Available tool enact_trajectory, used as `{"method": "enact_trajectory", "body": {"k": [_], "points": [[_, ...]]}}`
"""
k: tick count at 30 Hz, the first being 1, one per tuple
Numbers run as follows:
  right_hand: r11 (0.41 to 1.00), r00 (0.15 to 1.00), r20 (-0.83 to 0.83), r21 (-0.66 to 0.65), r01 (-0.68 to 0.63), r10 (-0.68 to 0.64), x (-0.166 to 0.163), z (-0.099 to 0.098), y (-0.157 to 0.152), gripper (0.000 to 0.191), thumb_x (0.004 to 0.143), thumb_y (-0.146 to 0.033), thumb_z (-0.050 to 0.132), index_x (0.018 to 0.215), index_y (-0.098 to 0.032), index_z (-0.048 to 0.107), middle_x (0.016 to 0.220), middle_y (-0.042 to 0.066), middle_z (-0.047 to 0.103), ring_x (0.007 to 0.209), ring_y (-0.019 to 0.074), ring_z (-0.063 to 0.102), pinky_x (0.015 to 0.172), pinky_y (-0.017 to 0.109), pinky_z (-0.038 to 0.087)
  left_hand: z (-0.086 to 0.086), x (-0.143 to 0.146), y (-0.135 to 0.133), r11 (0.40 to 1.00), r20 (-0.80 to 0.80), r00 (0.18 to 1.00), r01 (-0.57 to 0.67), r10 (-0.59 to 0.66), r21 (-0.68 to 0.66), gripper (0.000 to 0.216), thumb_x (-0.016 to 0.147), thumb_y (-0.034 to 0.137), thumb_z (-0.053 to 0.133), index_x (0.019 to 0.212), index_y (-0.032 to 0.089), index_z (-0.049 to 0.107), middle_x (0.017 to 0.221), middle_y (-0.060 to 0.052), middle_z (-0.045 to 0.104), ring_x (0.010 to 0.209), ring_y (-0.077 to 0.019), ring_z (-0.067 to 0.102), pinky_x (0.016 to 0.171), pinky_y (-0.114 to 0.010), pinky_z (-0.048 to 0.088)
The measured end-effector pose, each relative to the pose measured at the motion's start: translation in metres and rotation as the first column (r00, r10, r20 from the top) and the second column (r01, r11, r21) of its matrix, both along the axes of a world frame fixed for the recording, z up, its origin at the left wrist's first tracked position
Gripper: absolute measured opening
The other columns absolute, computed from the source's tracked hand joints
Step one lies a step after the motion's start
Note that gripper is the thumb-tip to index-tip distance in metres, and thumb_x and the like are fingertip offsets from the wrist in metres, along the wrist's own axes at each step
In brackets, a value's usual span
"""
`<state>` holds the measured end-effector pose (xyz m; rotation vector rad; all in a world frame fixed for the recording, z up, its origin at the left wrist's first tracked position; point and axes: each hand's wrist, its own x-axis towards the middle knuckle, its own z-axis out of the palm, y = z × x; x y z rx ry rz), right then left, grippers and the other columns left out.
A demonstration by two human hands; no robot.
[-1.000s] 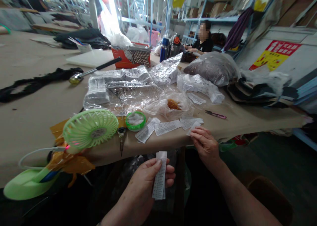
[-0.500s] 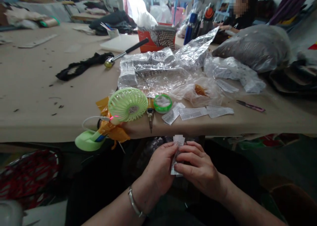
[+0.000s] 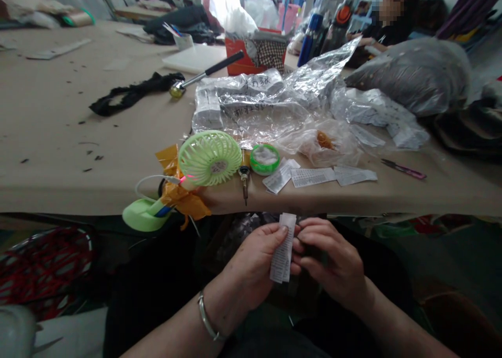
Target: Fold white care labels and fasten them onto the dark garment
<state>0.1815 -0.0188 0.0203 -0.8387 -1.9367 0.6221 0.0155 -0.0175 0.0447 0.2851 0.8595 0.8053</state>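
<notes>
My left hand [image 3: 253,258] pinches a small stack of white printed labels [image 3: 283,253] below the table's front edge, thumb across their face. The slips lie slightly fanned, with small dark text on them. Just to their right is my right hand [image 3: 339,261], its fingers curved and the thumb apart from them. I see nothing held in it; its fingertips are close to the labels' right edge, and whether they touch is unclear. Beyond the hands, more printed label strips [image 3: 312,177] lie along the front of the table.
A green fan [image 3: 210,158] is fixed with orange tape at the table edge. Beside it are a pointed tool [image 3: 243,183] and a green round tub [image 3: 254,164]. Clear plastic bags [image 3: 259,120] lie behind; a pink-handled cutter [image 3: 403,168] lies right. A person [image 3: 392,13] sits at the back.
My right hand has come away from the labels toward the right, uncovering their printed face. My left hand still holds them. The view has shifted slightly.
</notes>
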Motion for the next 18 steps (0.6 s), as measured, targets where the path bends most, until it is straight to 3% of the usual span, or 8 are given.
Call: {"method": "enact_trajectory", "body": {"k": [2, 3, 5, 7, 8, 11, 15, 18], "points": [[0.945, 0.983, -0.168, -0.327, 0.010, -0.069, 0.007, -0.002, 0.008, 0.031, 0.080, -0.023, 0.066, 0.109, -0.025, 0.058, 0.105, 0.005, 0.064, 0.105, 0.0205, 0.058, 0.091, 0.036, 0.046, 0.001, -0.003, -0.001, 0.995, -0.007, 0.995, 0.096, -0.096, -0.006, 0.020, 0.085, 0.027, 0.057, 0.097, 0.011, 0.062, 0.068, -0.004, 0.063, 0.050, -0.0104, 0.058, 0.049, -0.022, 0.047], [0.867, 0.967, -0.247, -0.494, -0.070, -0.063, 0.010, -0.003, 0.013, 0.034, 0.078, -0.027, 0.068, 0.111, -0.026, 0.058, 0.106, 0.004, 0.063, 0.102, 0.0194, 0.059, 0.089, 0.034, 0.047, 0.002, -0.003, -0.002, 0.990, -0.002, 0.990, 0.138, -0.138, -0.001, 0.021, 0.086, 0.028, 0.055, 0.098, 0.012, 0.061, 0.069, -0.003, 0.063, 0.051, -0.0105, 0.058, 0.049, -0.022, 0.047], [0.627, 0.909, -0.415, -0.700, -0.342, 0.032, 0.013, -0.004, 0.024, 0.047, 0.071, -0.036, 0.075, 0.114, -0.027, 0.058, 0.107, 0.003, 0.063, 0.097, 0.0179, 0.061, 0.085, 0.031, 0.049, 0.003, -0.004, -0.004, 0.980, 0.013, 0.980, 0.197, -0.198, 0.020, 0.023, 0.087, 0.032, 0.055, 0.097, 0.012, 0.060, 0.069, -0.003, 0.062, 0.052, -0.0105, 0.059, 0.050, -0.021, 0.047], [0.406, 0.837, -0.536, -0.744, -0.530, 0.110, 0.012, -0.005, 0.032, 0.056, 0.063, -0.040, 0.080, 0.114, -0.025, 0.061, 0.109, 0.004, 0.063, 0.094, 0.0177, 0.062, 0.082, 0.029, 0.049, 0.004, -0.003, -0.007, 0.972, 0.020, 0.972, 0.231, -0.232, 0.039, 0.023, 0.085, 0.034, 0.057, 0.092, 0.012, 0.060, 0.069, -0.003, 0.062, 0.053, -0.0104, 0.058, 0.050, -0.021, 0.046], [0.341, 0.814, -0.566, -0.746, -0.572, 0.127, 0.010, -0.005, 0.034, 0.057, 0.061, -0.040, 0.081, 0.112, -0.023, 0.063, 0.110, 0.005, 0.063, 0.095, 0.0181, 0.062, 0.082, 0.029, 0.049, 0.004, -0.002, -0.008, 0.969, 0.020, 0.969, 0.244, -0.245, 0.048, 0.023, 0.085, 0.035, 0.057, 0.088, 0.012, 0.060, 0.068, -0.003, 0.062, 0.053, -0.0102, 0.058, 0.050, -0.021, 0.046], [0.274, 0.780, -0.615, -0.734, -0.621, 0.118, 0.004, -0.008, 0.035, 0.046, 0.060, -0.038, 0.082, 0.100, -0.020, 0.068, 0.112, 0.006, 0.062, 0.096, 0.0198, 0.061, 0.085, 0.031, 0.048, 0.003, -0.001, -0.010, 0.960, 0.014, 0.963, 0.266, -0.268, 0.084, 0.027, 0.084, 0.037, 0.058, 0.078, 0.011, 0.060, 0.066, -0.003, 0.061, 0.053, -0.0095, 0.056, 0.050, -0.020, 0.044], [0.269, 0.750, -0.657, -0.711, -0.650, 0.079, -0.002, -0.013, 0.032, 0.028, 0.066, -0.030, 0.078, 0.090, -0.019, 0.069, 0.111, 0.005, 0.062, 0.091, 0.0172, 0.063, 0.082, 0.030, 0.049, -0.001, -0.001, -0.010, 0.948, -0.054, 0.954, 0.300, -0.296, 0.110, 0.030, 0.084, 0.039, 0.056, 0.074, 0.011, 0.061, 0.063, -0.003, 0.061, 0.051, -0.0087, 0.055, 0.049, -0.019, 0.041], [0.271, 0.757, -0.644, -0.714, -0.646, 0.108, -0.003, -0.015, 0.032, 0.025, 0.067, -0.029, 0.077, 0.088, -0.020, 0.068, 0.112, 0.005, 0.061, 0.088, 0.0164, 0.063, 0.079, 0.030, 0.051, -0.003, -0.001, -0.009, 0.937, -0.091, 0.943, 0.330, -0.320, 0.116, 0.030, 0.084, 0.037, 0.056, 0.070, 0.011, 0.060, 0.060, -0.004, 0.060, 0.049, -0.0084, 0.055, 0.049, -0.019, 0.041]]}}
